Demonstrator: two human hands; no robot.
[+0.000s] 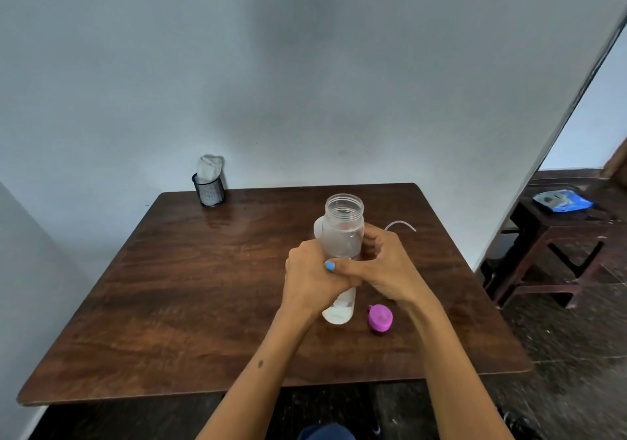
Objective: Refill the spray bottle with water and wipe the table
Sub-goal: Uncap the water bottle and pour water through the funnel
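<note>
**Both hands on the open bottle at mid-counter**

Nearest the camera, two bare forearms reach in over the front edge of the dark wooden counter (142,304). Just right of the wrists sits a pink cap (380,317), lying alone on the wood, close beside the bottle's base but not touching it.

Now the bottle (342,232) itself: clear, frosted plastic, its mouth open at the top, its base down on the counter near the middle. The left hand (314,278) wraps the lower body from the left, its grip clamped on the bottle, a blue-painted thumbnail showing. The right hand (383,266) closes on it from the right, fingers curled against the side, thumb crossing toward the left hand. Whether there is water inside, I cannot tell.

Behind the right hand, a thin clear tube (400,224) curves over the wood.

At the far-left corner stands a black mesh cup (209,191) with a pale cloth (209,168) stuffed upright in it, against the wall.

Off to the right, well apart, a small dark side table (556,232) carries a blue packet (561,201).
</note>
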